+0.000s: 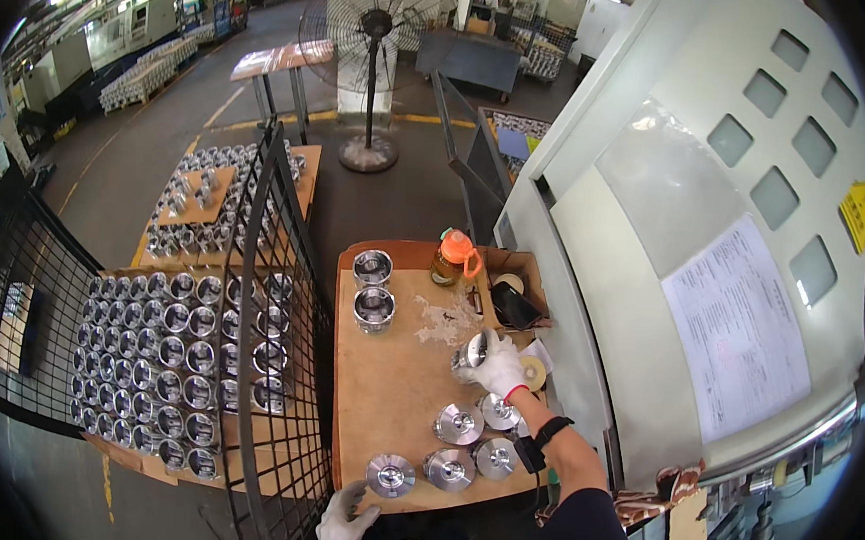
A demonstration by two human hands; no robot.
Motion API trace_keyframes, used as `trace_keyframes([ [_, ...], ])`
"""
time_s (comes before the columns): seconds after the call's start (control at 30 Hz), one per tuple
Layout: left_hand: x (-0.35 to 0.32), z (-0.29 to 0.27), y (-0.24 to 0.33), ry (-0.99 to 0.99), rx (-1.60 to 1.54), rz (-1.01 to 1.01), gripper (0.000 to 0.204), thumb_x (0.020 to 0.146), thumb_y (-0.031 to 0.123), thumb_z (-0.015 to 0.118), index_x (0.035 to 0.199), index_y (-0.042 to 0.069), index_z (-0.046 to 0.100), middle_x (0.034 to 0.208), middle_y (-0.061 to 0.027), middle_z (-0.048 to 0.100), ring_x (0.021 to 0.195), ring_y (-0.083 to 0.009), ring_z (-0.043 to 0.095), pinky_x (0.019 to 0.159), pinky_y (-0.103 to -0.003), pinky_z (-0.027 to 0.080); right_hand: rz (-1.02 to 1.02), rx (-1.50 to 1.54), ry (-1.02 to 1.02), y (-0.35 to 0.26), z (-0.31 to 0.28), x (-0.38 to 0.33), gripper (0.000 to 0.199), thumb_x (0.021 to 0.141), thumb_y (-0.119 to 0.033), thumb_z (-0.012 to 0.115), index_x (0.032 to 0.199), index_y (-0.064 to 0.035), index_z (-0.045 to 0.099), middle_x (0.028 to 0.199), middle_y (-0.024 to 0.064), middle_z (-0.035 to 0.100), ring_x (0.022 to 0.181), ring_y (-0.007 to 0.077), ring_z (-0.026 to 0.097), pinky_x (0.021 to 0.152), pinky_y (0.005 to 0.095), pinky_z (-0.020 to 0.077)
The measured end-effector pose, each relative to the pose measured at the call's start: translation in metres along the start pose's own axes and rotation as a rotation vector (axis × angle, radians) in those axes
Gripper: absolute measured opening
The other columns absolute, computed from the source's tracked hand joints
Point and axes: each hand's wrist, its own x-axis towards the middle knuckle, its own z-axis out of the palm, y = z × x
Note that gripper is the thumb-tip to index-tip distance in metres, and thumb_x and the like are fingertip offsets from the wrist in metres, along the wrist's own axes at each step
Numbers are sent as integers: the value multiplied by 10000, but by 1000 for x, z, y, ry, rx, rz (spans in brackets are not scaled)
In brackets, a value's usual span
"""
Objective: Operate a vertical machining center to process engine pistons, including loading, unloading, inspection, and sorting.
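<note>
My right hand (499, 367), in a white glove, is closed around a shiny metal piston (466, 355) over the right half of the wooden table top (383, 397). The piston is tilted, with its hollow side partly showing. At the table's near left corner my left hand (342, 530), also gloved, holds nothing; its thumb and fingers are apart. Just beyond its fingertips stands a piston (390, 476), crown up. Several more crown-up pistons (451, 468) are grouped at the near right, below my right wrist. Two pistons (375, 308) stand hollow side up at the far left.
An orange-capped bottle (450, 261) and a cardboard box (522, 276) are at the table's far edge. A tape roll (534, 367) lies by my right hand. Left, a black mesh cage (276, 359) borders stacked pistons (161, 351). A machine cabinet (597, 211) rises right; a fan (372, 85) stands beyond.
</note>
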Motion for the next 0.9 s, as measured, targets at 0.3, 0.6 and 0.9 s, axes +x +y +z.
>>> trace_keyframes([
  [0.3, -32, 23, 52, -574, -999, 118, 1021, 830, 717, 609, 1557, 102, 241, 1453, -150, 468, 1306, -368, 494, 1034, -591, 440, -284, 616, -154, -92, -88, -206, 1087, 608, -469, 871, 1472, -37, 373, 1287, 257, 526, 1209, 400, 542, 1043, 440, 454],
  [0.6, -55, 69, 50, -857, -968, -188, 773, 900, 626, 573, 1512, 197, 373, 1466, -69, 483, 1337, -296, 472, 1078, -494, 412, -159, 504, -4, -76, -94, -357, 1024, 657, -438, 829, 1489, -104, 333, 1258, 226, 521, 1162, 422, 561, 964, 456, 498],
  [0.9, -95, 217, 92, -1560, -435, -244, 845, 916, 653, 542, 1514, 101, 317, 1417, -139, 509, 1206, -335, 585, 921, -506, 546, 323, 871, 407, 52, -143, -486, 957, 666, -360, 891, 1447, -38, 442, 1289, 157, 578, 1176, 250, 595, 1018, 360, 474],
])
